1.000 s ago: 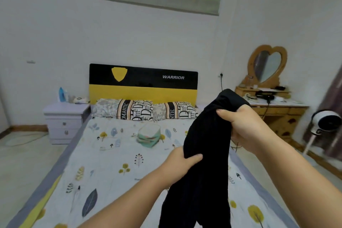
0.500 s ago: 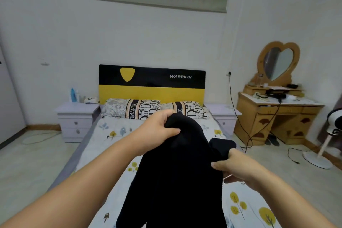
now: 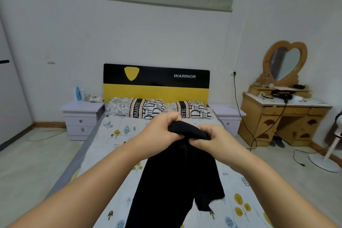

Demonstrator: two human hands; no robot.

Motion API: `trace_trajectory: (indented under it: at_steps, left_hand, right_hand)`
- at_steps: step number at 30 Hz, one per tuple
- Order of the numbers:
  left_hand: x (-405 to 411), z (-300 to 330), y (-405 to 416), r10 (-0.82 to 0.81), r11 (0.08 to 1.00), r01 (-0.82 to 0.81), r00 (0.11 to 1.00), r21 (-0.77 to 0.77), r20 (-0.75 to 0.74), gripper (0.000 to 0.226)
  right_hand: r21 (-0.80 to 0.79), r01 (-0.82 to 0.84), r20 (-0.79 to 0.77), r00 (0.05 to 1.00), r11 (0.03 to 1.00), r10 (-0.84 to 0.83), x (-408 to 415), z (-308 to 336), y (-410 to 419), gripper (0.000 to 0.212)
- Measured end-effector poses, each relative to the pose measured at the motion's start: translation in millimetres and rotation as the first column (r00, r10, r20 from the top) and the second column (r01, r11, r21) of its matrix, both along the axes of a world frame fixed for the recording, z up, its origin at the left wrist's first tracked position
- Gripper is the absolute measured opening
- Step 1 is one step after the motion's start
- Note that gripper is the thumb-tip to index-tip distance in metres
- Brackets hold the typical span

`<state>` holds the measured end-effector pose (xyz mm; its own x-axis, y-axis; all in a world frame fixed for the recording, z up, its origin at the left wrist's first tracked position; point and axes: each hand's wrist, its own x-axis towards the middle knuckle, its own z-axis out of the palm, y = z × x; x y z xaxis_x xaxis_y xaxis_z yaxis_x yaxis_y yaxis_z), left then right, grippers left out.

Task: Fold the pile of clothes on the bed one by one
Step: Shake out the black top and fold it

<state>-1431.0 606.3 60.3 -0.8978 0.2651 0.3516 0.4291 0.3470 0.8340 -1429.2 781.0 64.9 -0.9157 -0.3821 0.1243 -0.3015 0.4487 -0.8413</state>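
Note:
A black garment hangs in front of me above the bed, its lower part trailing toward the bottom of the view. My left hand grips its top edge from the left. My right hand pinches the same bunched top edge from the right, close beside the left hand. The bed has a pale sheet printed with leaves and trees. No pile of other clothes shows in this view; the garment and my arms hide the middle of the bed.
Two patterned pillows lie against the black and yellow headboard. White nightstands flank the bed. A wooden dressing table with a heart mirror stands at the right, with cables and a white fan base on the floor.
My hands have come together at the top of the black garment. The right hand rose from lower right to beside the left. The view shifted slightly left.

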Motion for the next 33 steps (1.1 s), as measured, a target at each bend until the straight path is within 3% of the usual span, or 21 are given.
trace_trajectory:
  at_steps: [2,5,9,12,14,17,20,23,26,29,31,33]
  left_hand:
    - [-2.0,-8.2,-10.6,0.051,0.999,-0.051,0.998,-0.012,0.031,0.03]
    - [0.4,-27.4,-31.6,-0.088,0.992,0.112,0.949,-0.062,0.302,0.008]
    - [2.3,-53.2,-57.5,-0.073,0.97,0.174,0.872,-0.169,0.483,0.014]
    - [-0.5,-54.0,-73.4,0.008,0.962,0.131,0.864,-0.239,0.503,0.008]
    - [-3.9,-45.6,-80.9,0.094,0.957,0.037,0.9,-0.289,0.426,0.008]
    - [-8.9,-28.2,-88.7,0.163,0.961,-0.087,0.945,-0.262,0.284,0.018]
    - [-10.9,-20.6,-93.5,0.114,0.966,-0.035,0.948,-0.258,0.297,0.026]
    - [-10.2,-23.4,-94.8,0.042,0.934,0.089,0.935,-0.346,0.353,0.019]
    - [-10.3,-28.4,-95.1,0.045,0.812,0.2,0.915,-0.549,0.4,0.017]
    - [-10.7,-34.9,-96.1,0.165,0.534,0.221,0.919,-0.816,0.357,0.018]
    - [-9.6,-38.8,-98.1,0.238,0.347,0.211,0.923,-0.914,0.304,0.023]
    - [-9.2,-39.2,-103.1,0.283,0.251,0.143,0.935,-0.957,0.214,0.039]
  right_hand:
    - [-0.048,0.082,-0.054,0.995,0.995,-0.085,-2.1,2.4,1.1,0.013]
    - [-0.159,0.157,-0.111,0.978,0.975,-0.175,-2.8,9.0,4.7,0.009]
    - [-0.29,0.248,-0.164,0.939,0.924,-0.303,-9.2,12.8,15.9,0.018]
    - [-0.14,0.269,-0.19,0.937,0.953,-0.292,-12.2,6.0,26.2,0.019]
    - [0.03,0.281,-0.184,0.945,0.959,-0.271,-15.7,-5.3,31.7,0.018]
    - [0.238,0.193,-0.014,0.981,0.952,-0.195,-20.2,-19.4,45.0,0.023]
    - [0.268,0.02,0.193,0.978,0.963,-0.074,-18.3,-25.9,56.0,0.031]
    - [0.255,-0.018,0.259,0.964,0.967,-0.051,-16.5,-27.2,59.1,0.03]
    - [0.261,-0.022,0.263,0.964,0.965,-0.049,-16.7,-24.3,60.3,0.033]
    - [0.211,0.004,0.182,0.982,0.978,-0.043,-14.3,-20.1,62.7,0.052]
    - [0.157,0.032,0.132,0.99,0.987,-0.053,-12.6,-17.7,63.0,0.066]
    - [0.098,0.056,0.112,0.991,0.994,-0.066,-12.4,-15.8,63.1,0.081]
